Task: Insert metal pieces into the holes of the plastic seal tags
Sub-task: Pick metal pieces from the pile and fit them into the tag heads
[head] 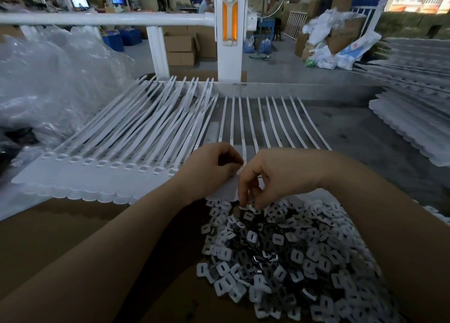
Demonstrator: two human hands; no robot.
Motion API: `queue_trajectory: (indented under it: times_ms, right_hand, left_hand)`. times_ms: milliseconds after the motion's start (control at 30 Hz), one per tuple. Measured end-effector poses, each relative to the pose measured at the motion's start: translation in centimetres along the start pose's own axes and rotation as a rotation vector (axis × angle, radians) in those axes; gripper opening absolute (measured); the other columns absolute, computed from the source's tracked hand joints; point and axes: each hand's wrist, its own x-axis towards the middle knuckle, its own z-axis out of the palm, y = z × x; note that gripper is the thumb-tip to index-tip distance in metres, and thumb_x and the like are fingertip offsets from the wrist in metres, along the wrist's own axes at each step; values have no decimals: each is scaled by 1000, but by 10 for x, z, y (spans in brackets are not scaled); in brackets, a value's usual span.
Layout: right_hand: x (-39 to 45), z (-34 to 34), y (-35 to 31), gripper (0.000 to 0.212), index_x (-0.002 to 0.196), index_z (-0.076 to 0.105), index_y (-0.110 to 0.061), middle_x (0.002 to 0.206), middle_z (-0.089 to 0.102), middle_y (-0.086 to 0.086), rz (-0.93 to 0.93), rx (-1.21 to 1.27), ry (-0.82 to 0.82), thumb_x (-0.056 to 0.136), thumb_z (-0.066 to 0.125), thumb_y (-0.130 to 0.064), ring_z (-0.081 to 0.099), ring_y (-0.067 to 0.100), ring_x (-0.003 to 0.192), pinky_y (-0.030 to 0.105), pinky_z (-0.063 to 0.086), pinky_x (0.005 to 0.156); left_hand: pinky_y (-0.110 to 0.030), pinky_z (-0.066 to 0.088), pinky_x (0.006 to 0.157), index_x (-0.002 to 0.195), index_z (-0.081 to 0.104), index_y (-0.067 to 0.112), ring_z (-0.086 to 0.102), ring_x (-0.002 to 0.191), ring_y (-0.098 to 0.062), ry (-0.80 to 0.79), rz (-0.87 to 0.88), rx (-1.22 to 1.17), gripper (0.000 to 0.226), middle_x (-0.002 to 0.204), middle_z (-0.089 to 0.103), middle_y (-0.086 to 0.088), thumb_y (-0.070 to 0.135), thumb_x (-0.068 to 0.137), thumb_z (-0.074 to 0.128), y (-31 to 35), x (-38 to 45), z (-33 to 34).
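Observation:
A joined sheet of white plastic seal tags (246, 118) lies across the table in front of me, its long straps running away. My left hand (214, 166) grips the near flat edge of this sheet (227, 188). A second stack of white seal tags (104, 159) with square holes sits to the left. A heap of small metal pieces (287, 254), white-faced and silvery, covers the brown cardboard at the lower right. My right hand (263, 179) reaches down into the top of the heap, fingertips pinching a metal piece (246, 207).
Crumpled clear plastic bags (48, 84) pile up at the left. More stacked tag sheets (411, 118) lie at the right. A white railing and post (230, 37) stand behind the grey table (353, 132). Brown cardboard (73, 225) covers the near left.

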Motion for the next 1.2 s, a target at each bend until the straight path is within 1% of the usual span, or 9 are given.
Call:
queue_trajectory:
  times_ms: [133,300,433,533,600,733,867,1067,1200]
  right_hand:
    - [2,2,-2,15,89,74,-31,77,67,-15,23,-51,-14,78,80,-23,61,-6,70,14,49,67]
    - [1,1,-1,8,85,71,-27,79,69,-16,35,9,13,80,78,-25,60,-10,65,5,43,58]
    - [-2,-5,11,4,84,71,-24,80,72,-4,124,208,265,83,75,-25,62,2,61,11,43,48]
    - [-2,-8,24,3,82,71,-23,71,72,-3,267,326,489,83,73,-20,57,-1,51,13,42,43]
    - [-2,-7,31,6,82,71,-20,63,71,-4,344,355,550,85,71,-15,54,0,46,13,40,41]
    - [-1,-4,33,10,79,71,-17,55,64,-5,429,361,522,88,69,-16,50,-3,39,12,36,37]
    - [4,1,30,21,69,67,-26,54,62,-14,439,276,495,90,67,-21,52,1,47,16,41,41]
    - [5,3,27,24,68,64,-24,43,56,-25,440,291,456,92,65,-20,48,-6,36,10,32,33]
    - [6,5,23,19,71,68,-22,68,67,-9,449,235,460,90,67,-20,54,4,55,17,39,44]
  left_hand:
    - [-24,50,83,88,64,32,61,86,2,-2,4,10,19,86,65,18,13,90,65,-1,0,1]
    - [-22,49,81,91,65,29,61,85,2,-1,18,21,14,86,64,18,15,91,65,0,0,1]
    - [-21,48,79,91,65,30,60,84,1,-8,28,45,10,86,64,17,20,91,66,-1,0,1]
    - [-21,49,79,92,67,28,61,84,1,-5,35,48,7,88,65,16,21,90,67,-2,0,1]
    - [-21,50,79,92,68,27,61,85,0,-7,40,57,6,89,65,15,22,89,67,-3,0,2]
    - [-18,48,75,90,67,29,59,84,-1,5,48,93,6,91,63,14,25,87,70,-5,0,3]
    - [-6,41,65,84,64,35,57,80,1,27,63,130,12,89,58,13,27,84,72,-6,-1,5]
    - [-1,38,67,82,62,37,54,84,5,30,88,142,16,87,56,14,26,83,74,-5,-2,5]
    - [-3,39,66,83,63,36,55,82,3,31,83,146,14,89,57,13,27,83,74,-4,-3,6]
